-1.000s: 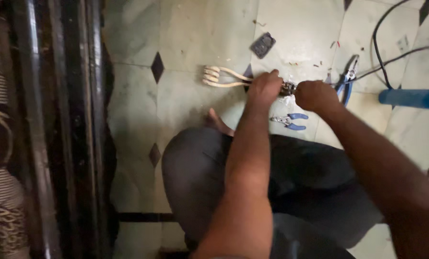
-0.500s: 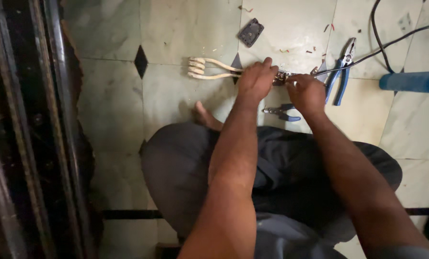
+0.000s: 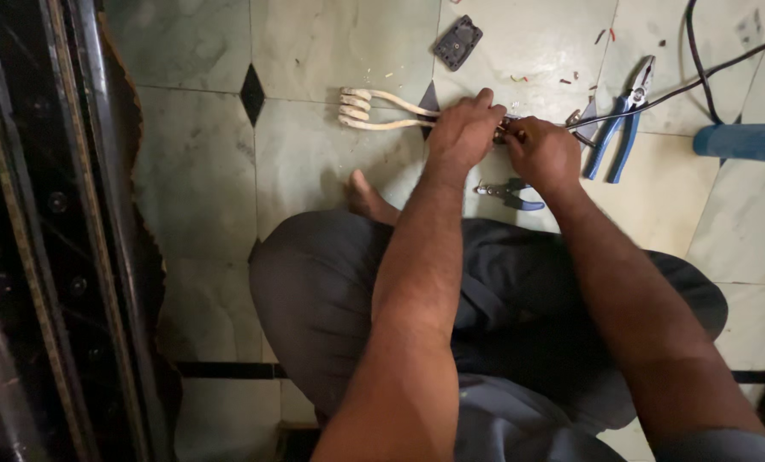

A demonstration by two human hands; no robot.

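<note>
The person sat on the pale green tiled floor [image 3: 314,162]. The left hand [image 3: 461,130] was closed around the stem of a whitish coiled metal heating rod [image 3: 374,109] — its coil lay on the floor, pointing left. The right hand [image 3: 543,152] pinched the rod's other end, just beside the left. Blue-handled pliers [image 3: 617,120] lay near — smaller blue-handled cutters [image 3: 509,193] too.

Pale green marbled floor tiles [image 3: 331,171] carry black diamond insets [image 3: 251,94]; a whitish coiled heating element [image 3: 374,109], blue-handled pliers [image 3: 615,128], a smaller blue-gripped cutter [image 3: 510,193], a dark grey cover plate [image 3: 457,41], grey trousers [image 3: 331,291].
</note>
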